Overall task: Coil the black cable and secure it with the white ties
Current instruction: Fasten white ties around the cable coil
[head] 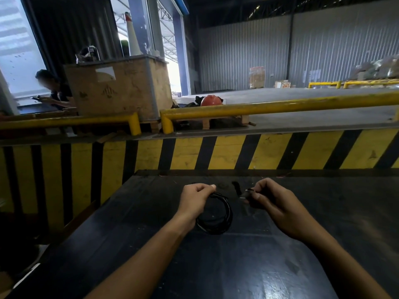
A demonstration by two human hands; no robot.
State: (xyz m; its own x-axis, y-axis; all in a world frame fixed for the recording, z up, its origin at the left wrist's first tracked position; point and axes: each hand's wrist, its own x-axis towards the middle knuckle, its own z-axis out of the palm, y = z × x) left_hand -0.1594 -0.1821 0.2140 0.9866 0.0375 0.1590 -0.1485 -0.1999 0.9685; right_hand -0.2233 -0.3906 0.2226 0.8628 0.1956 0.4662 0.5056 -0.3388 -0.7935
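The black cable (224, 223) is wound into a round coil of several loops that rests on the dark table (151, 244). My left hand (195, 201) is closed around the coil's upper left side. My right hand (274, 203) pinches the cable's loose end, a small dark plug with a glint of metal (248, 194), just to the right of the coil. A short dark piece (236, 187) lies on the table between my hands. I cannot make out any white ties.
A yellow-and-black striped wall (216, 152) rises right behind the table's far edge. Above it run yellow rails (280, 106). A wooden crate (116, 87) and a seated person (54, 89) are at the back left; an orange helmet (211, 100) lies beyond the rail.
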